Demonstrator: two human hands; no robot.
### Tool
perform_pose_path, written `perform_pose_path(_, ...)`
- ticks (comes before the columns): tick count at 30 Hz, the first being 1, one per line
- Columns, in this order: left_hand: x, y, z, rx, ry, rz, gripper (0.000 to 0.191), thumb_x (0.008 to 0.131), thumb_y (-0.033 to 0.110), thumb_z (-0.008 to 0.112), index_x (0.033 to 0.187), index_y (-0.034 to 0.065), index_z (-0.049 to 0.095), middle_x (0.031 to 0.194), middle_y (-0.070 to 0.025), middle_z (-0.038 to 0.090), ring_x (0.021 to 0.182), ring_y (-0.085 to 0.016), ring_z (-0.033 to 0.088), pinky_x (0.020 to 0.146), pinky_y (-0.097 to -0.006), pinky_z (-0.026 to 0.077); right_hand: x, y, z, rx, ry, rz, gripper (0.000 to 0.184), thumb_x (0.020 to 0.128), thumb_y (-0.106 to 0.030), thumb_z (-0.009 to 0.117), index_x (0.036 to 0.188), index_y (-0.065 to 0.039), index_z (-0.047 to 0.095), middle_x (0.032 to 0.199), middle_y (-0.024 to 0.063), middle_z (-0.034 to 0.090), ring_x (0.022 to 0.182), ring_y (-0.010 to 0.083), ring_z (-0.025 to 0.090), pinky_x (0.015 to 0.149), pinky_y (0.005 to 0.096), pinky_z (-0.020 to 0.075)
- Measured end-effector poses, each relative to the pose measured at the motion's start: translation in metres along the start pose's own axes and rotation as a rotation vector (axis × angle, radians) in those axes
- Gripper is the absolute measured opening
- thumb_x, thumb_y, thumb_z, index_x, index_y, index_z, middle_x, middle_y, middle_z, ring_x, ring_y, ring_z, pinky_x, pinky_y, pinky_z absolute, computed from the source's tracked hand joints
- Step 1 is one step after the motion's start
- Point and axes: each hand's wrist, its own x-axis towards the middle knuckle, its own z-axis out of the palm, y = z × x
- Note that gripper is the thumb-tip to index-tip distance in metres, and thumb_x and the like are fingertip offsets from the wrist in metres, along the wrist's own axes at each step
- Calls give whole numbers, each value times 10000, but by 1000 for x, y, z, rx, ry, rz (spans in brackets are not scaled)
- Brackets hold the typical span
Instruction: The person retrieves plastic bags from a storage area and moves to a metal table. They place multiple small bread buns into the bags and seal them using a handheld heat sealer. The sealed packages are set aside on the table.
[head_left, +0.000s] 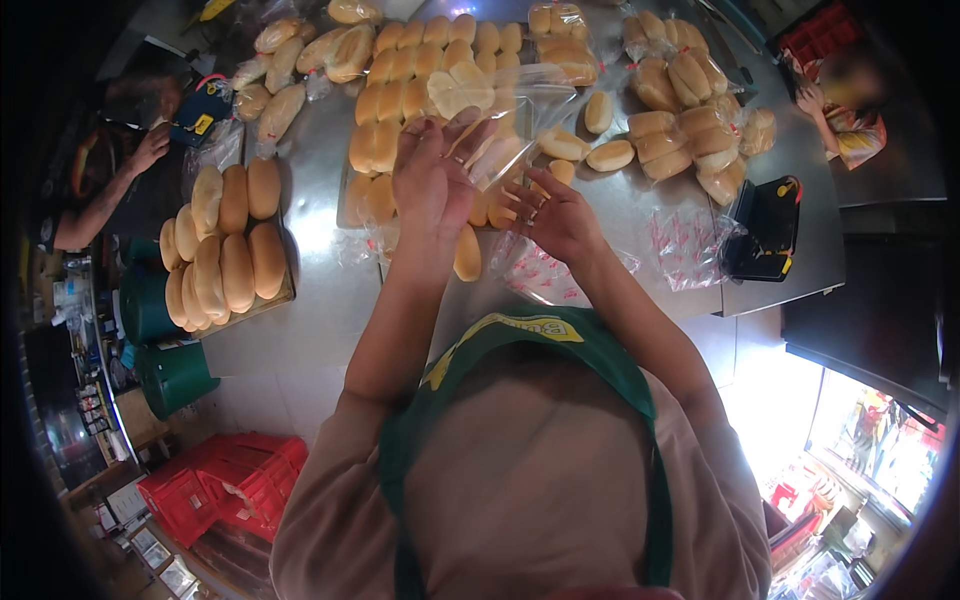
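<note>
My left hand (435, 176) is raised over a block of bread rolls (390, 101), its fingers at a clear plastic bag (536, 101). A pale-sided cluster of rolls (460, 88) shows just beyond the fingertips; whether the hand bears it is unclear. To the right, my right hand (559, 217) has its fingers spread and wears a ring. It is close to the bag's lower edge, and I cannot tell whether it touches. Below it lies a stack of printed plastic bags (544, 274). One loose roll (467, 253) rests between my forearms.
Bagged rolls (660, 146) are piled at right beside a black bag-sealing device (763, 229). More bagged rolls (281, 64) lie upper left. A tray of long rolls (225, 255) sits at left. Several loose rolls (609, 156) dot the steel table (322, 300). Two people (855, 112) stand at opposite sides.
</note>
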Motion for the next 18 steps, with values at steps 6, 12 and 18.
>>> perform_pose_path(6,6,18,-9,-20,159,60,91,1006,128,426,1093,121,451,1242,-222,548,1158,-422,554,921,-585,497,2,-7,0,-52,-110,-135,240,929,-44,544,1166,-79,537,911,45,585,869,214,593,879,485,503)
perform_pose_path(12,7,8,-41,155,260,39,245,977,140,517,1209,110,443,1230,-179,560,1144,-367,567,948,-533,490,-7,-37,-27,-121,-18,-357,181,912,-36,548,1092,-32,558,861,48,576,777,194,593,878,457,517)
perform_pose_path(18,-10,-9,-22,460,104,94,312,900,97,620,1185,82,495,1098,-95,593,946,-192,603,808,-351,518,-89,-101,-46,-317,333,-816,74,914,-40,570,975,-2,588,918,82,609,810,186,616,775,376,533)
